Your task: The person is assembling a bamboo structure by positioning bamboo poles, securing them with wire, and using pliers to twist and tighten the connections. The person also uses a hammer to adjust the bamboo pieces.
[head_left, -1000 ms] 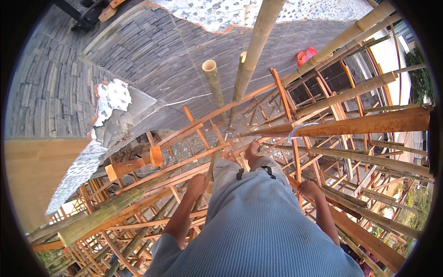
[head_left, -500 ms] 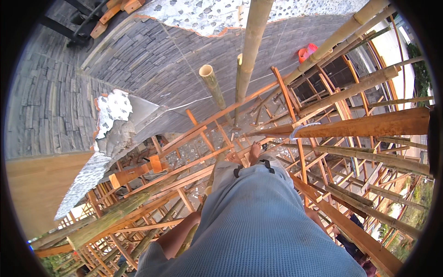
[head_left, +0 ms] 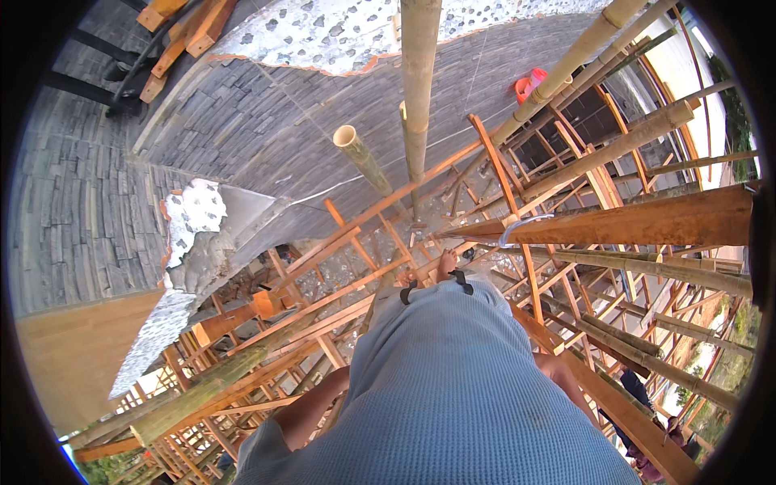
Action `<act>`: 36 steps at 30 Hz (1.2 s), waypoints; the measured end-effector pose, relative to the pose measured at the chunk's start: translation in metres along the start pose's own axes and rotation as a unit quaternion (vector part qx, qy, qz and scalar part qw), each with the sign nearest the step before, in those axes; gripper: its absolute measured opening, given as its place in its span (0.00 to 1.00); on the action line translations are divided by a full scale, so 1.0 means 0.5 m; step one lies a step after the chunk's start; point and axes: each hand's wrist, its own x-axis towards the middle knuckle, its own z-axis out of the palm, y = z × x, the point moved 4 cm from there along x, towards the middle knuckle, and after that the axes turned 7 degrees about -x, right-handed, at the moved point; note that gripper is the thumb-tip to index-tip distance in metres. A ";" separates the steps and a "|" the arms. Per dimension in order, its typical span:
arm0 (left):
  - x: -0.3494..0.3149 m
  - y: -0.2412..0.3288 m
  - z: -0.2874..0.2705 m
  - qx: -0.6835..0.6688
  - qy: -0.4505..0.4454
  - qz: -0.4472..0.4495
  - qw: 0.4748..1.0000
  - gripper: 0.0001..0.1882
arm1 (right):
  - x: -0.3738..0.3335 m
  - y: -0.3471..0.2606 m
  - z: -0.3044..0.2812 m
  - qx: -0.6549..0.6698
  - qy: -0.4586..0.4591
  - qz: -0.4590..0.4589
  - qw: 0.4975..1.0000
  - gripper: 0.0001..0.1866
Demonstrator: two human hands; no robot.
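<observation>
High up on a scaffold, the biggest thing in sight is the grey slate roof [head_left: 242,137], which fills the top and left of the view, with a patch of white speckled covering [head_left: 339,32] along its upper edge and a smaller torn white patch [head_left: 194,214] lower down on the left. Next in size is the person's own body in a blue-grey knitted shirt [head_left: 444,388], which fills the lower middle of the view. All around it runs a lattice of orange-brown wooden poles [head_left: 356,275] and thick green bamboo poles [head_left: 622,145]. One tall bamboo pole [head_left: 420,89] stands upright at the top middle, and a shorter one with an open cut end [head_left: 356,145] leans just beside it. A broad brown wooden beam [head_left: 647,222] points in from the right (a pale curved hook [head_left: 517,229] hangs near its tip). The left arm [head_left: 311,408] and the right arm [head_left: 562,376] hang down on each side of the body, near the poles. Both hands are hidden behind the shirt and the poles, so I cannot tell their grip, whether wide, narrow or holding something. One bare foot in a dark-strapped sandal [head_left: 449,271] shows just past the shirt, resting among the poles. Far off at the top right lies a small red thing [head_left: 529,85] on the roof.
</observation>
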 end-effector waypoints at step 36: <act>-0.077 0.316 -0.245 0.281 0.256 0.219 0.899 0.19 | 0.199 0.252 -0.285 0.056 0.479 -0.038 0.875 0.16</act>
